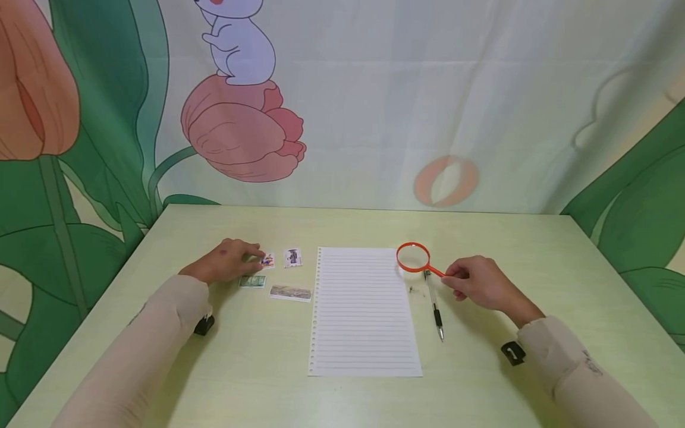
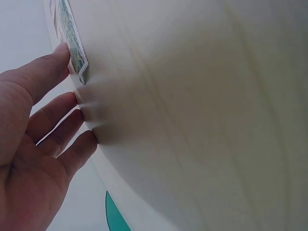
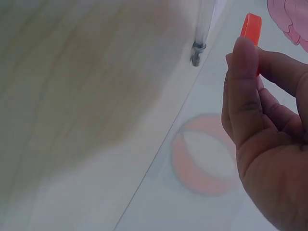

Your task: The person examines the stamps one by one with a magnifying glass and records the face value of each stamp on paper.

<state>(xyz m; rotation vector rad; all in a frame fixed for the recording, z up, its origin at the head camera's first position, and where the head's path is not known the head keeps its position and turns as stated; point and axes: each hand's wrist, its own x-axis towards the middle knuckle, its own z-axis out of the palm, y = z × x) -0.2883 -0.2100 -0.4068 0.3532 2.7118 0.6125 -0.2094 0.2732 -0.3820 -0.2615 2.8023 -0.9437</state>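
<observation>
In the head view my right hand [image 1: 478, 283] pinches the handle of an orange-rimmed magnifying glass [image 1: 430, 263] between thumb and fingers. Its lens stands over the upper right corner of the lined paper. My left hand [image 1: 231, 260] is over the left part of the table, fingers reaching to a small colourful stamp [image 1: 269, 261] and partly covering it. A green stamp [image 1: 253, 282] lies just below that hand. Fingertips touch the table in the left wrist view, with the thumb beside a stamp with a toothed edge [image 2: 73, 41]. Nearby lie a stamp with a dark figure [image 1: 292, 257] and a long brownish stamp [image 1: 290, 293].
A sheet of lined, punched paper [image 1: 364, 321] lies mid-table. Right of it is a pen [image 1: 436, 312] with a black grip, partly under the magnifying glass, and some tiny dark bits [image 1: 411, 289]. A printed curtain [image 1: 364, 119] hangs behind the table's far edge.
</observation>
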